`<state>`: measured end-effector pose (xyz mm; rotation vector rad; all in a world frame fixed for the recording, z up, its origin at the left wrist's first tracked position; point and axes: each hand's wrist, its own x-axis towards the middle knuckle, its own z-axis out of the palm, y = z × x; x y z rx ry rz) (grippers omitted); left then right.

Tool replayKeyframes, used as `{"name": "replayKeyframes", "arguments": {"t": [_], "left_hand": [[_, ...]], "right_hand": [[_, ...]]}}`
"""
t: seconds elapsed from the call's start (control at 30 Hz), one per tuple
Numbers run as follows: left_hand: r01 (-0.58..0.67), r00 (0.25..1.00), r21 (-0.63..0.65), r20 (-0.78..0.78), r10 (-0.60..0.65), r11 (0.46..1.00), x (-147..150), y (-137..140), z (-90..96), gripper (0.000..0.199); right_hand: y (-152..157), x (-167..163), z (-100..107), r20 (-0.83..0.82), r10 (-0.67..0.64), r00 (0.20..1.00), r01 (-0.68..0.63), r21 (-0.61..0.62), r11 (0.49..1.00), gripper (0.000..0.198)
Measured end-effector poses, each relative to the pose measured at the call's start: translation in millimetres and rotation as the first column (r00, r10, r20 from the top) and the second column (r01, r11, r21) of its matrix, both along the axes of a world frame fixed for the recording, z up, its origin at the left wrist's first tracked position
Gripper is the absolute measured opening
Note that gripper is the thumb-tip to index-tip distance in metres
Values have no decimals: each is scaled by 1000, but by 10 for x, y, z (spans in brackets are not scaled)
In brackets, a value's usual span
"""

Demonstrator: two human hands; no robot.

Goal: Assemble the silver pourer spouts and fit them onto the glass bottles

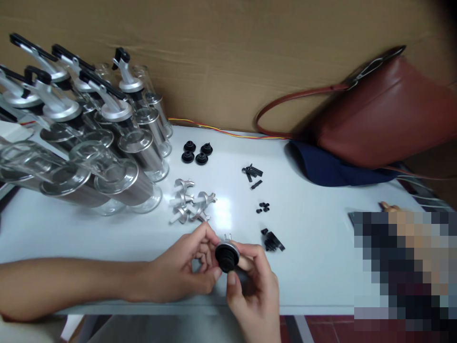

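Between both hands, just above the table's front edge, is a bottle pourer top [227, 257], a silver cap with a black ribbed stopper facing me. The fingers and thumb of my left hand [191, 267] pinch its left rim. On the other side my right hand [255, 278] grips it, thumb below and forefinger on the rim. Beyond my left hand lie several silver pourer spouts [194, 202] with pale tubes. Several black stoppers [197, 152] sit farther back. To the right are small piles of black levers [252, 174], tiny black pieces [263, 207] and black flat parts [273, 241].
Glass and steel bottles [126, 186], several with pourers, crowd the left of the white table [314, 267]. A brown bag [385, 114] and a dark blue cloth item [332, 166] lie at the back right. Red and yellow wires [228, 131] run along the cardboard. A person's hand [391, 208] is at right.
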<state>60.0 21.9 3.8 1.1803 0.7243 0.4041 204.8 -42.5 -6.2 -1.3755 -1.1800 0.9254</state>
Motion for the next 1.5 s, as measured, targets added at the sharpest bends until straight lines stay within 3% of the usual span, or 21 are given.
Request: {"name": "replayKeyframes", "arguments": {"t": [0.4,0.57,0.77,1.07,1.23,1.5], "left_hand": [[-53,998,-27,-41,52,998,4,-22,-10,21],[7,999,36,35,-8,999,-25,-7,18,27],[13,998,1,67,-13,1000,-36,-11,10,27],[-15,994,87,112,5,996,-25,-14,28,20],[-23,999,53,43,21,998,10,7,69,25],[-34,999,116,38,30,993,8,-42,-50,27]], "right_hand": [[-4,30,-55,150,33,988,-56,154,986,26],[17,-33,7,-45,-16,999,19,74,997,15],[28,-37,34,-41,-46,998,48,58,997,17],[34,-39,2,13,-69,998,67,130,989,24],[26,-32,14,49,-43,998,37,118,992,18],[4,-30,52,80,-30,996,24,78,997,15]]}}
